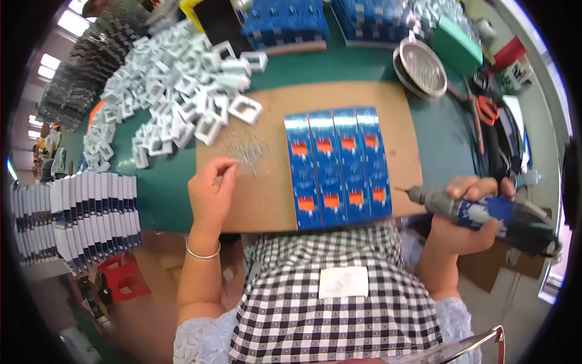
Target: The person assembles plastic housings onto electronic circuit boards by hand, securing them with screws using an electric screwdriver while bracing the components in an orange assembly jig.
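My left hand rests on a brown board, fingertips pinched together at the edge of a small heap of tiny screws; whether a screw is between them is too small to tell. My right hand grips an electric screwdriver with a blue and dark body, its bit pointing left toward the right edge of several blue panels. The panels lie side by side on the board, each with orange rectangles.
A heap of white plastic frames lies at the back left. Stacked white and dark parts stand at the left. Blue trays, a round metal dish, a green box and orange-handled scissors sit behind and right.
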Demonstrator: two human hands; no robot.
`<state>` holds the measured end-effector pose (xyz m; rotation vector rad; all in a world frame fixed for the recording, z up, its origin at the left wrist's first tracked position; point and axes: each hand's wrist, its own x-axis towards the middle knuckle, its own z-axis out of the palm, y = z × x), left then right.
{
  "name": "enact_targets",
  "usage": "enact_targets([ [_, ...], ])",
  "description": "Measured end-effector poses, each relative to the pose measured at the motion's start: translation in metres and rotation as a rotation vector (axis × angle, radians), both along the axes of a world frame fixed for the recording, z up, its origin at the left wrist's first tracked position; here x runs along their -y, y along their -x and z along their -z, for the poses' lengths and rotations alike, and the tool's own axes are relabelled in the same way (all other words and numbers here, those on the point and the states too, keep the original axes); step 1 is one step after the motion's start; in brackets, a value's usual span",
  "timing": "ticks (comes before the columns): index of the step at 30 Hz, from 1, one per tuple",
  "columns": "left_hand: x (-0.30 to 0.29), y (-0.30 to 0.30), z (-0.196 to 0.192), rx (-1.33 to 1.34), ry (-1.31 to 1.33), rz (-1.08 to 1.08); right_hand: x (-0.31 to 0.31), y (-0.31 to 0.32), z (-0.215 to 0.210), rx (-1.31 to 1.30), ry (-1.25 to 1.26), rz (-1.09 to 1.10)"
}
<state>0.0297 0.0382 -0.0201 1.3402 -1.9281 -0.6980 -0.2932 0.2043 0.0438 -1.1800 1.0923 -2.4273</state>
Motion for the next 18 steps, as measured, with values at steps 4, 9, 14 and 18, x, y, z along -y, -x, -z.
enact_targets([
  [4, -0.044, 0.04, -0.021, -0.111, 0.092, 0.408, -0.002, -0.014, -0.011, 0.067, -0.037, -0.137],
  [9, -0.061, 0.045, -0.012, -0.127, -0.058, 0.482, -0.007, -0.031, -0.004, 0.179, -0.199, -0.367],
  [14, -0.069, 0.048, -0.015, -0.009, 0.063, 0.553, -0.013, -0.04, -0.008, 0.155, -0.192, -0.384],
  [18, -0.072, 0.058, -0.007, 0.032, 0.145, 0.566, -0.01, -0.048, -0.014, 0.155, -0.178, -0.424],
])
